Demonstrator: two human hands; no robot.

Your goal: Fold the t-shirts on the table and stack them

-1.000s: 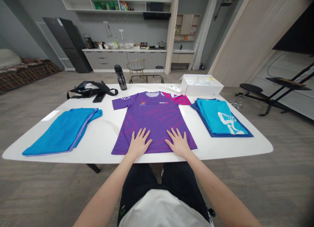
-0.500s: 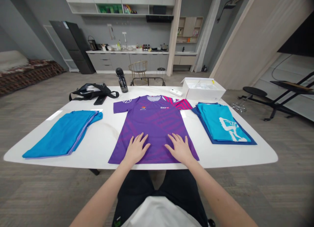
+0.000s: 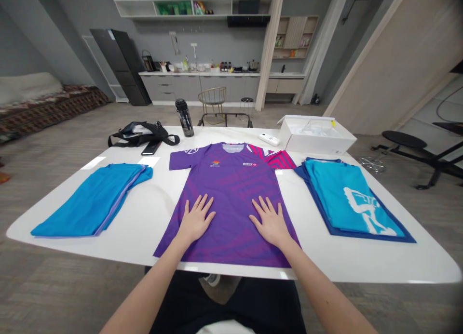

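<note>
A purple T-shirt (image 3: 231,194) with pink stripes on one sleeve lies spread flat, front up, its collar pointing away from me. On its lower left part rests my left hand (image 3: 195,219), palm down with the fingers spread. My right hand (image 3: 269,220) lies the same way on the lower right part. Neither hand grips the cloth. To the left is a stack of folded blue shirts (image 3: 87,199) with a lilac layer showing at its edge. Folded turquoise and navy shirts (image 3: 347,194), the top one with a white print, lie to the right.
The white table (image 3: 144,218) also bears a black bag (image 3: 139,134), a phone (image 3: 151,148), a dark bottle (image 3: 184,119), a small white device (image 3: 269,140) and an open white box (image 3: 316,136). Beyond stand a wire chair (image 3: 212,98) and a stool (image 3: 404,139).
The camera view has shifted, so the table's near edge sits lower in the picture. Both hands have slid slightly farther up the shirt from its hem, still flat.
</note>
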